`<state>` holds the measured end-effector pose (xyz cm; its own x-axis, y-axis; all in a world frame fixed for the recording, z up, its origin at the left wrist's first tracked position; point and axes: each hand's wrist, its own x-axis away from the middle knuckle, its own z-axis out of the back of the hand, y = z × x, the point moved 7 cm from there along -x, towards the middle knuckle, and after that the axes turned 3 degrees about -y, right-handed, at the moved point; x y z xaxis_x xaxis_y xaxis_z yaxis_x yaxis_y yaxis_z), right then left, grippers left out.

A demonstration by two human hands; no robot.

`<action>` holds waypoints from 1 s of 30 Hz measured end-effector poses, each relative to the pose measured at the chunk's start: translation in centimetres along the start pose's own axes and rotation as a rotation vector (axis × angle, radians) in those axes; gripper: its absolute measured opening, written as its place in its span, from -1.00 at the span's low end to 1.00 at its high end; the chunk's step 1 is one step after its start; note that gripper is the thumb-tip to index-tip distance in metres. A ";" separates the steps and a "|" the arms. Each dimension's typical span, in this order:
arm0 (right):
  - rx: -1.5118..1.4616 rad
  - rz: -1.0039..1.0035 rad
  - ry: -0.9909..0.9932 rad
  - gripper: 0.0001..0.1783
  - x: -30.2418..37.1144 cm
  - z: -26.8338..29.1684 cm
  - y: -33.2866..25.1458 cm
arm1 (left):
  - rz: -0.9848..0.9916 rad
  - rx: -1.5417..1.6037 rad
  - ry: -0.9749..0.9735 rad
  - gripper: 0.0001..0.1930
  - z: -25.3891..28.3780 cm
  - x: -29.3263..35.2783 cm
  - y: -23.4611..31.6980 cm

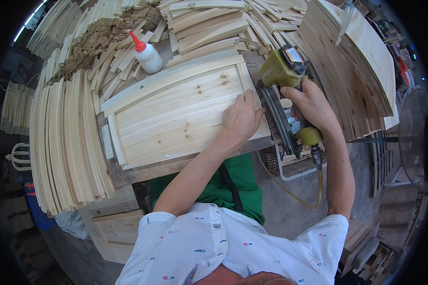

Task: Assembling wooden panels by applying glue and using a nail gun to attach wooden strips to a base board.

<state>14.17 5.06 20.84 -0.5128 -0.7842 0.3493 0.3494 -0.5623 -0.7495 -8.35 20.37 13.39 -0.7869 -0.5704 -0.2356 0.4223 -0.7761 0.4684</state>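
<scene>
The counter (124, 176) slants across the middle, and its surface shows only as a narrow margin along the near edge and a small patch at the near left corner. A tall stack of broad boards (337, 76) stands beyond the right edge, walling in that side. Long strips (69, 147), laid side by side, crowd the left edge and reach past the near left corner. More loose strips (209, 31) heap along the far edge. The framed panel (171, 114) lies flat between these, its long near side almost parallel to the counter's near edge. A wire crate (295, 175) sits low, just outside the near right corner, above the grey floor (287, 202).

The olive nail gun (283, 69) is by the right edge, only a thin gap from the panel; the right hand (314, 104) is wrapped around its grip. Its yellow hose (319, 187) loops down over the floor. The left hand (241, 118) lies on the panel's right end, fingers close together, gripping nothing visible. A white bottle (149, 59) with a red nozzle stands behind the panel, near the loose strips.
</scene>
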 end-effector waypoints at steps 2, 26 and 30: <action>-0.006 -0.005 0.026 -0.67 -0.1 0.4 0.0 | 0.034 0.008 -0.042 -0.52 -1.1 -0.2 0.9; 0.054 0.058 -0.037 -0.68 -1.3 -2.3 -3.3 | 0.224 0.250 -0.143 -0.43 -5.8 -1.5 5.7; 0.091 0.074 -0.078 -0.66 -2.0 -2.8 -4.2 | 0.231 0.284 -0.077 -0.42 -5.9 -2.3 5.8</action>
<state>11.55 9.75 21.73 -0.4214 -0.8405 0.3407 0.4557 -0.5210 -0.7218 -1.43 15.57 11.62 -0.7218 -0.6911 -0.0362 0.4594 -0.5175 0.7219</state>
